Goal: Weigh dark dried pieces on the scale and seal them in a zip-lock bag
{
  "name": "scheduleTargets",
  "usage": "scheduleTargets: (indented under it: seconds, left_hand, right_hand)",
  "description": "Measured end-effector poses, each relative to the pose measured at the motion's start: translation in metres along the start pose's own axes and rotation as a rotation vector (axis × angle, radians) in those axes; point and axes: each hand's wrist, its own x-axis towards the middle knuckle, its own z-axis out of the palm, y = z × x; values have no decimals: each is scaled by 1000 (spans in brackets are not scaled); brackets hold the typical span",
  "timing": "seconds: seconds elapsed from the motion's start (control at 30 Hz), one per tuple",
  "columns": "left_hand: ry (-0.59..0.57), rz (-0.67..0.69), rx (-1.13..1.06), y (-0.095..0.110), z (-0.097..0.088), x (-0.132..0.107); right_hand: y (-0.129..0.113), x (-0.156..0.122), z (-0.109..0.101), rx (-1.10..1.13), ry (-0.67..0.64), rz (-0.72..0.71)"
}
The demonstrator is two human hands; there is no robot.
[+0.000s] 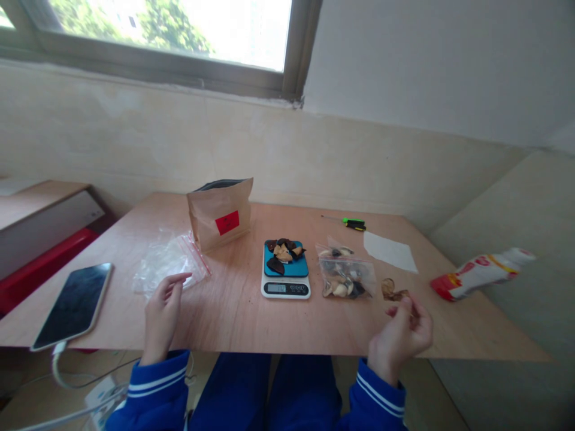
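1. My phone [74, 305], screen dark and a white charging cable at its base, lies at the left end of the plywood bench [233, 317]
2. My left hand [164, 311], in a blue striped sleeve, hovers at the bench's near edge, palm turned inward, fingers [177, 278] open and loosely curved around nothing; just beyond them lies a clear zip bag [171, 263] with a red seal strip, no pieces showing inside
3. A kraft paper pouch [220, 212] with a red label stands open beside that bag, its contents hidden
4. A digital scale [286, 287] carries a small heap of dark and pale pieces [282, 256] on its blue pan, the readout too small to read
5. A second zip bag [345, 275] just to the right still holds more such pieces, so they lie part on the pan, part bagged
6. Behind it rest a green-handled screwdriver [354, 224] and a white paper sheet [389, 251]
7. My right hand [399, 341] is raised with fingers [406, 308] curled together; a curled brown piece [392, 290] sits at them, though whether pinched I cannot tell
8. A red-and-white packet [478, 274] lies at the far right
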Motion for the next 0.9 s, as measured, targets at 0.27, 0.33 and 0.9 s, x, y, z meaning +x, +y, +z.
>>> scheduleTargets:
  seconds: [0.27,0.33,0.9]
  left_hand:
    - [-22,-5,-27,-7,-1,2]
    - [-30,-4,-32,-7,-1,2]
    - [-70,48,-25,-10,-2,3]
  right_hand:
    - [3,-2,3,10,-64,43]
    - [3,-2,4,2,-77,46]
    - [-93,-64,128,91,-1186,-478]
